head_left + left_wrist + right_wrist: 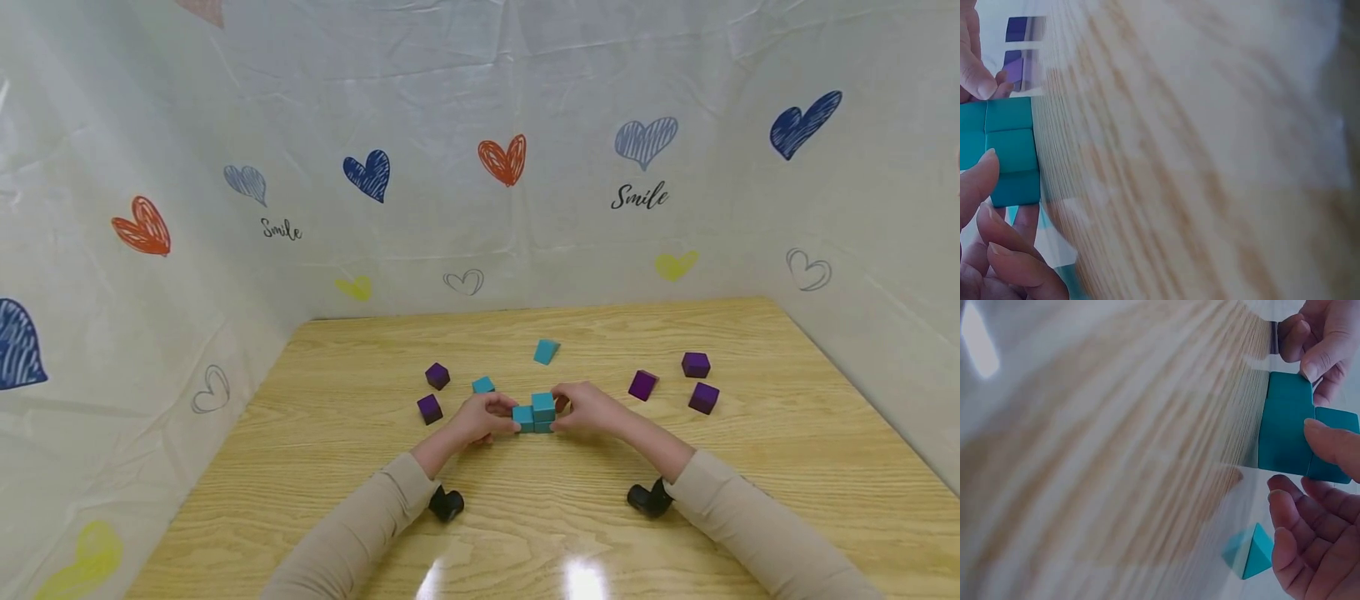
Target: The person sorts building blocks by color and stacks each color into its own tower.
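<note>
Three teal cubes stand together between the hands: one on the left, a lower one beside it, and an upper cube stacked on the lower one. My left hand pinches the left cube, its thumb on the near face and fingers behind. From the right, my right hand pinches the stack, and its thumb lies across the seam between upper and lower cubes in the right wrist view. A teal block sits just behind the left hand. Farther back lies a teal triangular prism.
To the left are two purple blocks. On the right, a purple wedge-like block lies near two more purple blocks. A white sheet with printed hearts hangs behind the wooden table. Black devices sit at both wrists.
</note>
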### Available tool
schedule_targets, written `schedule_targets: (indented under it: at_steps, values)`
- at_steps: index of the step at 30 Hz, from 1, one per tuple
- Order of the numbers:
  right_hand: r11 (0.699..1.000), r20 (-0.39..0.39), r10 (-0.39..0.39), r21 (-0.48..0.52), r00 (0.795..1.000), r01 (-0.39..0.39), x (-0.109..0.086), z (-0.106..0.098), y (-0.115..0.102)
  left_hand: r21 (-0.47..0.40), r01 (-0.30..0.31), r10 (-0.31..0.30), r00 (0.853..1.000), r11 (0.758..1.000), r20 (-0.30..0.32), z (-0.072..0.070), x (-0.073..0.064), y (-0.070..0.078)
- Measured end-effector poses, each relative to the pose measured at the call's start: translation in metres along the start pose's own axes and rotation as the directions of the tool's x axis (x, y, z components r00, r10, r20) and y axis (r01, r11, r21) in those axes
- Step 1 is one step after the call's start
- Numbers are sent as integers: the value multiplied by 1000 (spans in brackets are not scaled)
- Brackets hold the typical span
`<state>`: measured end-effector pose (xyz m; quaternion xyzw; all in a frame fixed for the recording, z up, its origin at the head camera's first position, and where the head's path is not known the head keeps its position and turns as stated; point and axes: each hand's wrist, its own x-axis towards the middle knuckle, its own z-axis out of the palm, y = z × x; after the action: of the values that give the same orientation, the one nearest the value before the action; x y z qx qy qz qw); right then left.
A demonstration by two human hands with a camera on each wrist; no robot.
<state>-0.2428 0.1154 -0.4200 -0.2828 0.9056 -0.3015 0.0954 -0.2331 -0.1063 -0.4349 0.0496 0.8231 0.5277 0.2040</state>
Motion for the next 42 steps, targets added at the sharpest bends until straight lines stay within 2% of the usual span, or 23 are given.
schedule_targets:
  at_steps: [5, 16, 23, 30, 33, 42]
  values:
    - [999, 3, 44, 26, 999, -44, 0, 1, -2, 1, 5, -5, 1000, 1000, -1, 0, 1, 1]
    - [1000, -3, 20, 13, 1000, -20, 2, 3, -1, 14, 9, -9, 1000, 1000, -13, 1, 0, 1]
    - [998, 0, 54, 20, 999, -54, 3, 3, -2, 17, -3, 3, 1000, 1000, -8, 1, -2, 0]
    - [991, 20, 100, 91, 995, -101, 3, 3, -2, 16, 3, -3, 1000, 1000, -15, 1, -3, 2]
    - [990, 24, 92, 108, 995, -94, 3, 3, -3, 11, 8, -8, 1000, 1000, -18, 2, -3, 2]
    - [997, 7, 51, 63, 999, -51, 3, 4, 1, 7, -4, 4, 1000, 1000, -16, -1, -5, 5]
